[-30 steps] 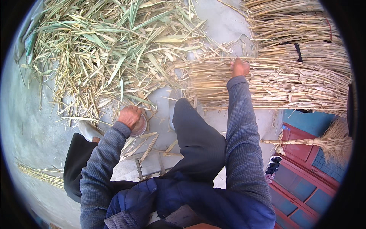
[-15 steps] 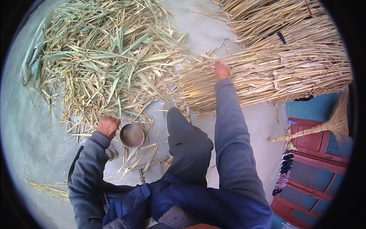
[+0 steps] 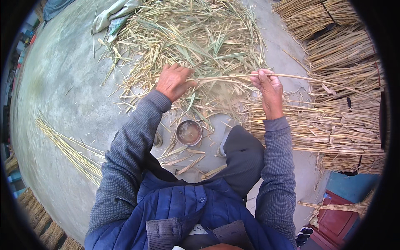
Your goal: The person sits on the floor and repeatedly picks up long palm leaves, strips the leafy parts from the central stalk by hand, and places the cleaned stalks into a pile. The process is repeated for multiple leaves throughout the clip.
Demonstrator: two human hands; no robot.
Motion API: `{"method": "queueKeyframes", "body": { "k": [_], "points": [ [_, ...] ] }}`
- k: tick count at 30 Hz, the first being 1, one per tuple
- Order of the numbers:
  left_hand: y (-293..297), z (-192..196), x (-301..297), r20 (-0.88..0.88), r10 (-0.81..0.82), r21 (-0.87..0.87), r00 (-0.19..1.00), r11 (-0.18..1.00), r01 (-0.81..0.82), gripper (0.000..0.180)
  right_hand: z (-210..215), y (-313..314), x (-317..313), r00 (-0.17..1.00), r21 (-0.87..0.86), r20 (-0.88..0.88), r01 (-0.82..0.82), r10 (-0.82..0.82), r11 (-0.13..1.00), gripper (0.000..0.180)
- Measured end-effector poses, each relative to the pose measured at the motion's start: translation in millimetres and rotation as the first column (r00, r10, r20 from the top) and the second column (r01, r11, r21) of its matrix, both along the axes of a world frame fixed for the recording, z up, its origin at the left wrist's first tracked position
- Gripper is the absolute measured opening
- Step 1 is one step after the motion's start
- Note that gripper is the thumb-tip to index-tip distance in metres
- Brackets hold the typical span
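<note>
A long, thin dry reed stalk (image 3: 227,78) stretches across in front of me, its far end reaching over the stacked stalks on the right. My right hand (image 3: 268,89) pinches it between thumb and fingers near its middle. At the stalk's leafy left end, my left hand (image 3: 174,82) has curled fingers, with thumb and forefinger closed about it; the exact grip is partly hidden. Beneath both hands spreads a heap of dry and greenish leaves (image 3: 187,37). To the right lies a thick layer of reed stalks (image 3: 312,125).
A round metal bowl (image 3: 178,134) with brownish contents stands between my feet. Several stalk bundles (image 3: 346,50) are stacked at the right. Loose stalks (image 3: 71,150) lie on the concrete at left. A pale sack (image 3: 110,16) edges the heap; a broom (image 3: 333,206) is at lower right.
My right hand has come away from the stalk layer with a reed stalk in it. My left hand has risen from beside the bowl to the stalk's end. The view has shifted left.
</note>
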State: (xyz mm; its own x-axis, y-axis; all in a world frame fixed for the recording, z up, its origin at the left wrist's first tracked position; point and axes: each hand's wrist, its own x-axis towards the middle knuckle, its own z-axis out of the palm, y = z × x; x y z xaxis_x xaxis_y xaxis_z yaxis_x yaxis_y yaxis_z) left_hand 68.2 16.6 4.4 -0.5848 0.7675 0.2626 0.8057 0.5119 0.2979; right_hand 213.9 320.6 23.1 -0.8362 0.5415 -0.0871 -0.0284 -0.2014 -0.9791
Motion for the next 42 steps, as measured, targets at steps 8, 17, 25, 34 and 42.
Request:
{"method": "queueKeyframes", "body": {
  "k": [8, 17, 25, 34, 42],
  "points": [
    [-18, -14, -24, 0.047, -0.049, 0.331, 0.998, 0.943, 0.031, 0.039, 18, -78, -30, 0.989, 0.156, -0.083, 0.134, -0.122, 0.979, 0.031],
    [-30, -30, -51, 0.508, -0.191, 0.406, 0.840, 0.913, -0.038, 0.022, 8, -119, -46, 0.982, 0.306, -0.159, 0.149, -0.104, 0.940, 0.022],
    [-80, -19, -103, 0.756, -0.277, 0.650, 0.592, 0.414, -0.637, 0.018, 6, -123, -51, 0.986, 0.236, -0.093, 0.158, -0.139, 0.959, 0.028],
    [-87, -34, -105, -0.212, 0.318, -0.030, 0.924, 0.943, -0.332, 0.020, -4, -132, -57, 0.998, 0.220, -0.035, 0.064, -0.058, 0.973, 0.028],
    [-93, -13, -98, 0.831, -0.086, 0.225, 0.550, 0.956, -0.190, 0.040, -1, -136, -58, 0.999, 0.182, -0.025, 0.039, -0.035, 0.982, 0.030]
  ]
}}
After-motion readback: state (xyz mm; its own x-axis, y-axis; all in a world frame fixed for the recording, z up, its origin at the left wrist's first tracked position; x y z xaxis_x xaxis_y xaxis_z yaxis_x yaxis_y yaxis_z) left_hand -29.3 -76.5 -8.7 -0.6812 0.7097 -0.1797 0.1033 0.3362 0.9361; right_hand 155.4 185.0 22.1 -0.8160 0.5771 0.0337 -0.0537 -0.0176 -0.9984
